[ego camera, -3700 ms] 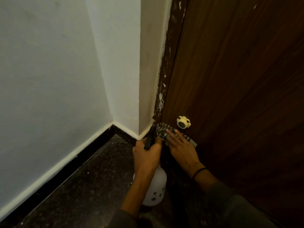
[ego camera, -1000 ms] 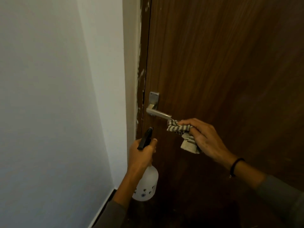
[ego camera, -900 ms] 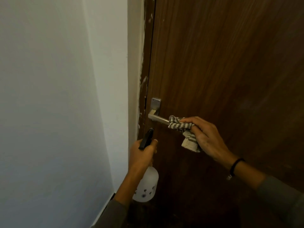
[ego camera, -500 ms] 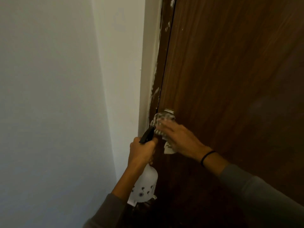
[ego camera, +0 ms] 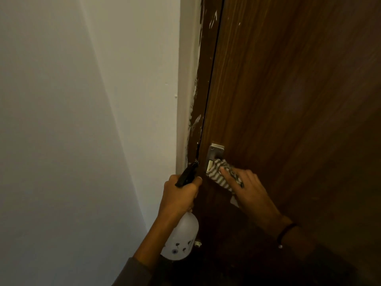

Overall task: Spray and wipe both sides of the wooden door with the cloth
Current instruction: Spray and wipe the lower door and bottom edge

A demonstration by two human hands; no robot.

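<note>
The dark wooden door [ego camera: 288,100] fills the right half of the view, shut against its paint-flecked frame [ego camera: 198,89]. My right hand [ego camera: 249,188] presses the striped cloth [ego camera: 220,176] onto the metal door handle [ego camera: 214,155], fingers laid over the cloth; most of the lever is hidden beneath it. My left hand [ego camera: 179,195] grips the neck of a white spray bottle [ego camera: 181,238] with a black nozzle [ego camera: 186,174], held just left of the handle and pointing up towards the door edge.
A white wall [ego camera: 72,120] stands close on the left and meets the door frame in a narrow corner. A black band circles my right wrist [ego camera: 286,230].
The view rose from the door's bottom corner to handle height. My right hand slid the cloth left along the lever to the handle's plate. My left hand kept the bottle beside it.
</note>
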